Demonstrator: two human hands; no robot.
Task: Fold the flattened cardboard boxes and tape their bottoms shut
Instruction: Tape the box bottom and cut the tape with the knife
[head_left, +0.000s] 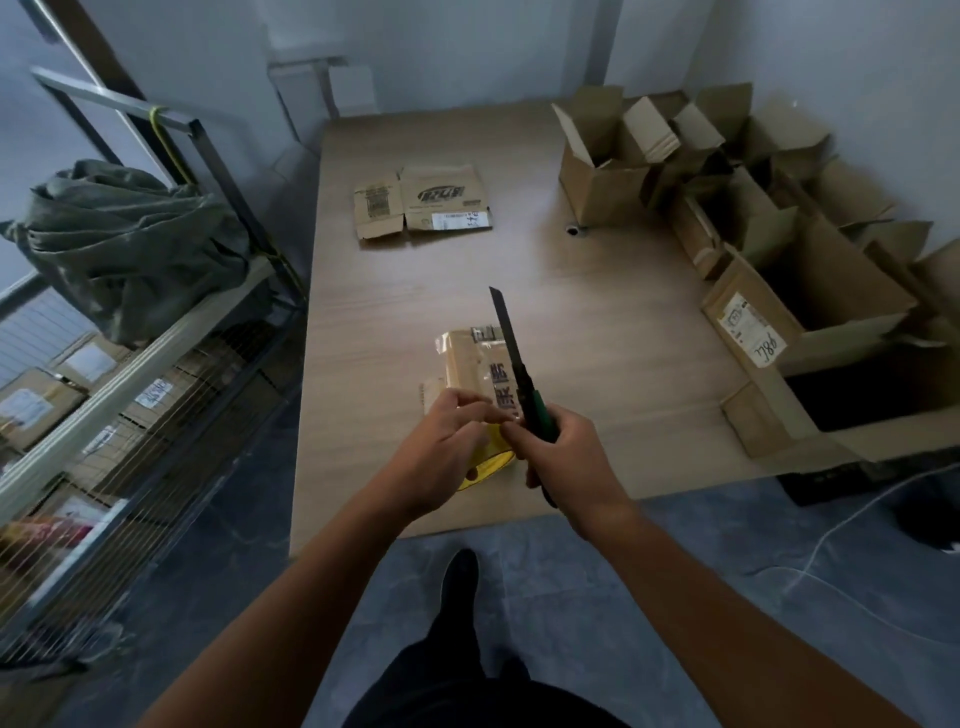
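A small cardboard box (470, 364) with clear tape along it stands on the wooden table (597, 312) near the front edge. My right hand (563, 457) grips a green-handled utility knife (511, 358), its long blade pointing up and away over the box. My left hand (441, 452) is over the box's near end, its fingertips pinched close to the right hand's fingers; what they pinch I cannot tell. Under my left hand lies a yellow tape roll (488, 465), partly hidden. A flattened printed box (423, 200) lies further back on the table.
Several folded open boxes (727, 208) crowd the table's right side and a larger box (810, 312) sits at the right edge. A metal shelf rack (130, 364) with parcels and a green bag (124, 244) stands on the left. A white cable (841, 525) runs on the floor.
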